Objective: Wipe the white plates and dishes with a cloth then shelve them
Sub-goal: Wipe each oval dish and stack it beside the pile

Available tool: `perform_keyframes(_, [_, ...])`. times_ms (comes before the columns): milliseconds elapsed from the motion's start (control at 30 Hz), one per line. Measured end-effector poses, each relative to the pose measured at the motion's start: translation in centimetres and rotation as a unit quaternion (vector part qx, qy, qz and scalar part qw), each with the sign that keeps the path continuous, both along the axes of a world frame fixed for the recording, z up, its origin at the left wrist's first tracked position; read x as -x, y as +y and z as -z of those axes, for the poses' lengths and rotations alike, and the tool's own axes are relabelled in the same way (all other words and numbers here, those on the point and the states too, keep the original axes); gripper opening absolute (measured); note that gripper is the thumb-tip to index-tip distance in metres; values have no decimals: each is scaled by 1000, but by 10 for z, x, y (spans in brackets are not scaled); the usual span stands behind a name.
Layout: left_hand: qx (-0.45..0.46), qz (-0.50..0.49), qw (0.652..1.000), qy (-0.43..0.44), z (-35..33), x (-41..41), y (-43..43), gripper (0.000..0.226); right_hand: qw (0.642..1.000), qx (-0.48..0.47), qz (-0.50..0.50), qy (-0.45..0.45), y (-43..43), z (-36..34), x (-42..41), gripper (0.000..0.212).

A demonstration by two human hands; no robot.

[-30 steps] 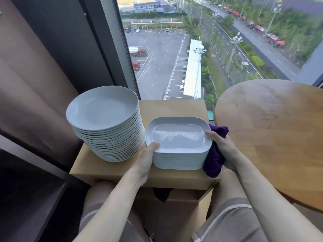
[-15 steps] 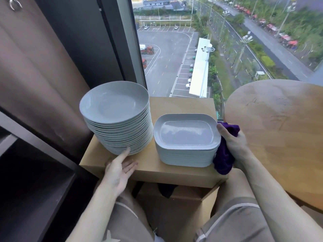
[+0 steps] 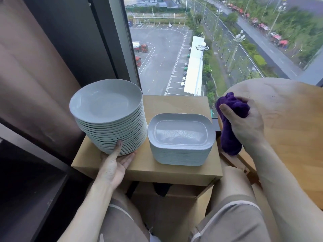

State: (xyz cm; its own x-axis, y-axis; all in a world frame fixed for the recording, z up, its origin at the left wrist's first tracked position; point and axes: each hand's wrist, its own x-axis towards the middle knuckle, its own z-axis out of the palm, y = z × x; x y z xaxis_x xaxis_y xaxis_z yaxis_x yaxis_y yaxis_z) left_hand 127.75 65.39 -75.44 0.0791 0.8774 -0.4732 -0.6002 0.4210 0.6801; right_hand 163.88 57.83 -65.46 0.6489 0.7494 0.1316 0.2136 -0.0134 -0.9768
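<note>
left hand (image 3: 113,165) shifts: plates (image 3: 111,119) now at its straight fingertips | right hand (image 3: 244,126), clamped round cloth (image 3: 229,140), quits dishes (image 3: 180,137) | plates likely next

Window seat, high above a car park (image 3: 157,55).
I see a light wooden surface (image 3: 174,105) at centre, a round wooden table (image 3: 288,130) at 3 o'clock, a brown curtain (image 3: 26,84) at 9, the window (image 3: 227,41) at 12, a cardboard box (image 3: 171,212) at 6.
</note>
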Motion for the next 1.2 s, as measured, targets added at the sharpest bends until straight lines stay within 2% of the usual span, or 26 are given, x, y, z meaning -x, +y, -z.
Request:
perform_keyframes(67, [-7,-7,1000,-2,2,1,2,128,999,-7,-9,-41,0,-10,4,48])
perform_keyframes(300, [-16,-11,1000,-7,9,-1,4,126,977,14,-85,-195,6,-30,25,59])
perform_keyframes(600, [-30,-15,999,4,13,-2,9,127,967,29,-118,-225,11,-20,50,57])
perform_keyframes(700, [-37,-14,999,11,10,-2,15,121,957,50,-136,-250,14,-20,56,60])
perform_keyframes(967, [-18,-13,1000,11,-3,-12,44,71,936,72,-163,-302,21,-19,64,61])
perform_keyframes(1200, [-19,-18,1000,5,-1,-14,82,99,928,82,-171,-320,20,-17,65,63])
